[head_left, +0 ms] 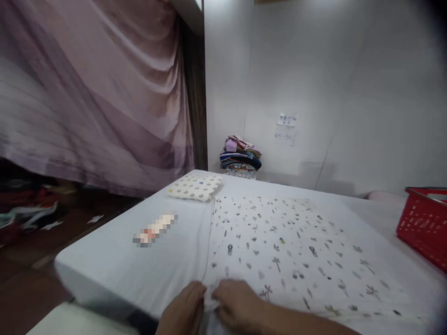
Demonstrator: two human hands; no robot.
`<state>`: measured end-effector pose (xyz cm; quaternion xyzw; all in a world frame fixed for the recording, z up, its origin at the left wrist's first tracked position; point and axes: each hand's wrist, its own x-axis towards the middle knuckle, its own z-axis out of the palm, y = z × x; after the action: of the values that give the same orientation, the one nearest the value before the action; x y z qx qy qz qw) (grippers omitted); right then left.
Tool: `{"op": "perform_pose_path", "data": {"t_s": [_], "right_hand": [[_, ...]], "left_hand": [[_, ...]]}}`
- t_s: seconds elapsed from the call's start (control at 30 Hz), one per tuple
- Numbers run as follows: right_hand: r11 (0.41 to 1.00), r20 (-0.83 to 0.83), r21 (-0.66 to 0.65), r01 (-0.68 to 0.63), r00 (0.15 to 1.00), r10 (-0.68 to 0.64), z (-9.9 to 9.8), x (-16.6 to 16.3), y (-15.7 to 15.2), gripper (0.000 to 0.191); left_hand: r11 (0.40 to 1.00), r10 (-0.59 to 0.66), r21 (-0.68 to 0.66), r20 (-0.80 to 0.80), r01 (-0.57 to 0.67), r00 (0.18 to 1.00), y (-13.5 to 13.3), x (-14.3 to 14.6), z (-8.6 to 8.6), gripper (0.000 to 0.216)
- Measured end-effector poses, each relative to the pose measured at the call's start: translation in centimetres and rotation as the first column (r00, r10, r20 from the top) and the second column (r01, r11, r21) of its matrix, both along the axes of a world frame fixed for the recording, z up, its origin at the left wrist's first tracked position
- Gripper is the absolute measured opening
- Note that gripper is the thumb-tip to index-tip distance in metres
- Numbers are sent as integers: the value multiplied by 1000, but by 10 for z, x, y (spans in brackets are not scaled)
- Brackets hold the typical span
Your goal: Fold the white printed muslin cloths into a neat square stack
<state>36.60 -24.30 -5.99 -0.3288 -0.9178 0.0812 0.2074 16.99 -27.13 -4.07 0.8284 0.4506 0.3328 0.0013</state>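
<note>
A white cloth printed with small palm trees and other dark motifs [265,242] lies spread over the white-covered table [104,265]. Both hands are at its near left corner. My left hand [185,307] is closed on the cloth's edge, fingers bent. Close beside it, my right hand [237,300] pinches the same edge, its forearm reaching in from the lower right. A little of the fabric shows bunched between the two hands. The fingertips are partly hidden and slightly blurred.
A folded patterned cloth [195,187] lies at the far left of the table, with a pixelated item [155,229] nearer. Folded clothes [240,156] are stacked by the wall. A red plastic basket [424,228] stands at right. A pink curtain [139,93] hangs at left.
</note>
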Motion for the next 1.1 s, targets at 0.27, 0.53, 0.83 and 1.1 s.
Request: {"op": "perform_pose_path", "data": {"t_s": [0.27,0.53,0.83,1.1], "right_hand": [[714,-450,-700,-21,790,-417,39,20,-3,19],[733,-449,-677,-73,829,-333,39,24,-10,20],[802,-437,-594,-60,861,-260,42,22,-9,19],[787,-447,-604,-123,870,-207,45,22,-12,24]], "left_hand": [[375,651,-829,554,415,519,-33,44,19,33],[325,720,-644,643,692,260,-24,67,25,37],[361,752,-694,612,622,246,-28,65,26,46],[339,755,-739,583,583,300,-29,61,27,38]]}}
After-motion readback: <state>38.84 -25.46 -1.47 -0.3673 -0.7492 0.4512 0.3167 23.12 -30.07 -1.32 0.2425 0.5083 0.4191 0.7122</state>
